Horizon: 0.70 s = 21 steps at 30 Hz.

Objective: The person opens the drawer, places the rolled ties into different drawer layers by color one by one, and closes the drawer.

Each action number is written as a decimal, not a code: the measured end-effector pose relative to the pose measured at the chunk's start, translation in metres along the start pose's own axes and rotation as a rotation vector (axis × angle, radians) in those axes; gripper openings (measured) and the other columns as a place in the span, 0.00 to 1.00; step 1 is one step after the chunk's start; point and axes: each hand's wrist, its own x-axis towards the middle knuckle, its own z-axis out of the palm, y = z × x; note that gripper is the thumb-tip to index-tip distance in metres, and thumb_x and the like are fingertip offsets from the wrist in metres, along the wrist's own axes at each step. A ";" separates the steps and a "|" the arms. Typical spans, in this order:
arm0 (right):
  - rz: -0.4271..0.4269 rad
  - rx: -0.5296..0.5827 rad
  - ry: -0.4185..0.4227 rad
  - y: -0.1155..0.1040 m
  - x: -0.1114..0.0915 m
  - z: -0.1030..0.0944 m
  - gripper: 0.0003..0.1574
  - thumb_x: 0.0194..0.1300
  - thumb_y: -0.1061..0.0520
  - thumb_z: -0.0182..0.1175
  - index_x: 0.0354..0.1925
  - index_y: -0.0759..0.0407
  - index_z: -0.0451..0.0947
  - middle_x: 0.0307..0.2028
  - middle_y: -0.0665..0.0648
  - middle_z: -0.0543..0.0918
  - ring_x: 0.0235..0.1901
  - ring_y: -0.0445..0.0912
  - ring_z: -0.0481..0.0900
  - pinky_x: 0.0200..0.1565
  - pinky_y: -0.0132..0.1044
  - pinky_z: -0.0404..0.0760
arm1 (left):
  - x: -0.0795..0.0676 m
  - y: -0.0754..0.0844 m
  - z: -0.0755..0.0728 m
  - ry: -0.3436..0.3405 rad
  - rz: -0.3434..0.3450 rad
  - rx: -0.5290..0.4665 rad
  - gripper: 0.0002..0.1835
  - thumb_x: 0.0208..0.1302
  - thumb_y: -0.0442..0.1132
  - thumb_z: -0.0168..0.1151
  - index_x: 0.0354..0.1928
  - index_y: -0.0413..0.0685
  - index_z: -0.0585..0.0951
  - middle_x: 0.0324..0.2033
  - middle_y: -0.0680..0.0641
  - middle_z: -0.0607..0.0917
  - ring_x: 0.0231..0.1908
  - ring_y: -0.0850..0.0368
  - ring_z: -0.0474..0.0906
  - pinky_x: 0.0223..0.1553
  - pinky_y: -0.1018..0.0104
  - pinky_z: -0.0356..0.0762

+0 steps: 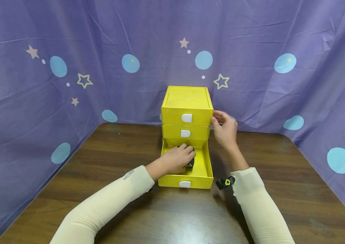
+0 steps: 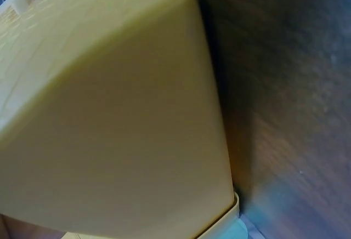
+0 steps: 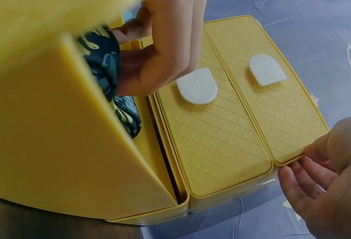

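Observation:
A yellow drawer cabinet (image 1: 187, 98) stands on the table with its bottom drawer (image 1: 202, 171) pulled out. Inside that drawer, my left hand (image 1: 178, 158) grips a dark patterned cloth item (image 3: 101, 58) with yellowish and grey-green marks; the fingers cover part of it. My right hand (image 1: 225, 130) holds the cabinet's right edge near the top drawer (image 3: 285, 113), thumb by the front and fingers along the side. The left wrist view is mostly filled by the open drawer's yellow wall (image 2: 126, 124), and the left hand is hidden there.
Two upper drawers, the top one and the middle one (image 1: 172, 131), are closed and bear white tabs. The brown wooden table (image 1: 123, 145) extends around the cabinet. A purple curtain (image 1: 160, 34) with stars and dots hangs behind and at both sides.

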 end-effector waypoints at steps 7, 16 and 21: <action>0.008 -0.007 -0.002 0.000 0.000 0.001 0.13 0.69 0.66 0.65 0.51 0.67 0.85 0.43 0.63 0.89 0.41 0.53 0.88 0.41 0.36 0.85 | -0.004 -0.006 -0.003 -0.054 0.046 -0.093 0.31 0.67 0.59 0.67 0.63 0.48 0.74 0.56 0.47 0.76 0.47 0.51 0.71 0.48 0.62 0.76; 0.011 -0.020 0.009 0.001 -0.001 0.000 0.13 0.69 0.66 0.65 0.51 0.67 0.85 0.43 0.63 0.89 0.42 0.54 0.88 0.42 0.35 0.86 | -0.007 -0.012 -0.012 -0.034 0.030 -0.196 0.23 0.72 0.56 0.63 0.59 0.51 0.77 0.51 0.50 0.77 0.44 0.55 0.72 0.41 0.64 0.79; 0.013 -0.019 0.004 0.001 0.000 0.001 0.13 0.69 0.65 0.65 0.51 0.67 0.85 0.43 0.63 0.89 0.41 0.53 0.88 0.41 0.30 0.84 | -0.011 -0.012 -0.020 0.028 0.050 -0.142 0.21 0.73 0.55 0.61 0.59 0.51 0.78 0.49 0.51 0.79 0.44 0.55 0.76 0.40 0.63 0.80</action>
